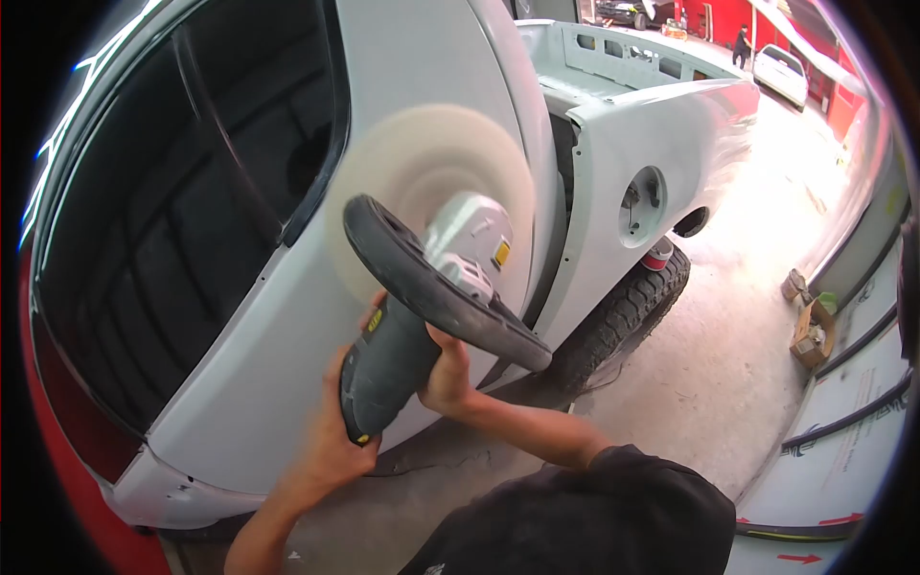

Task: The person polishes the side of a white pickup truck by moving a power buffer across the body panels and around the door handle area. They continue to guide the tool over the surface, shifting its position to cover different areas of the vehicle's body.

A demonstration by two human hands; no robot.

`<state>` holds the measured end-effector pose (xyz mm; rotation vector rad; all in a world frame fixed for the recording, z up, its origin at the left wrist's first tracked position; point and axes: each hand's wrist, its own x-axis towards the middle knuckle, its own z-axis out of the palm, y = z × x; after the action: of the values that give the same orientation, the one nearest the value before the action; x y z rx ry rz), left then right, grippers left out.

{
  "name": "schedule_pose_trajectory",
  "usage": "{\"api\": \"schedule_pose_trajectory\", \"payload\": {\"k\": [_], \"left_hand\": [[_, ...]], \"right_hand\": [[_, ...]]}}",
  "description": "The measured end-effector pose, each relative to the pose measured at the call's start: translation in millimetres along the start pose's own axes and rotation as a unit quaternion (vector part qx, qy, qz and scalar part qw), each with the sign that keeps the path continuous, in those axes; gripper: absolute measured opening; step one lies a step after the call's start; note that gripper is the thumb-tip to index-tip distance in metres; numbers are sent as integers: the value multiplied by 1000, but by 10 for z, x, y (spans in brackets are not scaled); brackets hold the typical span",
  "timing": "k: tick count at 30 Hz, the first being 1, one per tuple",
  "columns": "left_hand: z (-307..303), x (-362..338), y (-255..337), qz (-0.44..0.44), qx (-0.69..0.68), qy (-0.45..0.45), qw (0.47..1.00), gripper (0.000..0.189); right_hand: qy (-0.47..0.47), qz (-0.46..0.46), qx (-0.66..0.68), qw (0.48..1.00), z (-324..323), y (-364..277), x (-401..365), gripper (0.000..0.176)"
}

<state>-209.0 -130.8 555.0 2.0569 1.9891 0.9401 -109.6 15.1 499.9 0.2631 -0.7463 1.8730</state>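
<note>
A dark grey power polisher (388,369) with a silver head and a large black loop handle is held in both hands. Its round cream pad (436,144) is blurred by spin and lies over the white vehicle's body panel (278,355), behind the side window. My left hand (335,436) is wrapped round the rear of the polisher's body, at its left side. My right hand (448,374) grips the body from the right, below the loop handle; part of its fingers is hidden behind the tool.
To the right are the white truck bed panel (623,144) with a round opening, and a tyre (628,321) with a red-and-white can (657,254) on it. A cardboard box (813,333) stands by the right wall. Far back are a white car (781,75) and a person (742,46).
</note>
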Motion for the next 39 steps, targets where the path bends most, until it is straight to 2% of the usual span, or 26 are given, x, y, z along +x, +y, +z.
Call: {"api": "schedule_pose_trajectory", "payload": {"k": [2, 5, 8, 12, 16, 19, 23, 25, 28, 31, 32, 33, 35, 37, 38, 39], "left_hand": [[-90, 176, 15, 55, 39, 48, 997, 95], [-117, 482, 57, 98, 3, 85, 992, 93], [-42, 597, 296, -29, -55, 60, 996, 90], [277, 509, 197, 17, -85, 58, 995, 94], [330, 187, 114, -24, -35, 3, 999, 97], [255, 52, 58, -33, -84, 18, 996, 94], [-13, 197, 29, 13, -60, 60, 996, 94], [-117, 391, 42, 44, -84, 106, 990, 92], [-378, 747, 176, 63, -35, 140, 987, 92], [-655, 1124, 355, 22, -14, 145, 989, 88], [-733, 1265, 404, 19, -16, 148, 989, 86], [-778, 1322, 597, -20, -46, 145, 988, 83], [-836, 1402, 882, -72, -69, 144, 985, 79], [-848, 1442, 996, -99, -56, 146, 983, 79], [-896, 1436, 1021, -163, -39, 108, 980, 87], [-866, 1404, 869, -92, -23, 120, 988, 87]], "right_hand": [[-4, -5, -18, 1000, 158, -103, 265, 62], [-2, -11, -75, 997, 386, -374, 667, 51], [-1, 6, -92, 996, 332, -591, 794, 55], [33, 21, -81, 996, 115, -648, 522, 64], [4, 8, 19, 1000, -84, -413, 117, 60], [37, 34, -37, 998, 89, -318, 63, 70], [22, 41, -57, 997, 364, -311, 416, 63], [18, 27, -85, 996, 575, -407, 707, 58], [-1, -18, -122, 992, 803, -564, 1236, 55], [-28, -59, -121, 990, 966, -740, 1764, 51], [-30, -42, -79, 996, 1040, -852, 1878, 46], [-24, -49, -60, 997, 1167, -968, 1907, 45], [-127, 3, -83, 988, 1146, -1153, 2097, 54], [-82, -5, -63, 995, 1200, -1163, 2087, 38], [-59, -10, -52, 997, 1220, -1144, 2071, 32], [-47, -25, -57, 997, 1185, -1103, 2009, 35]]}}
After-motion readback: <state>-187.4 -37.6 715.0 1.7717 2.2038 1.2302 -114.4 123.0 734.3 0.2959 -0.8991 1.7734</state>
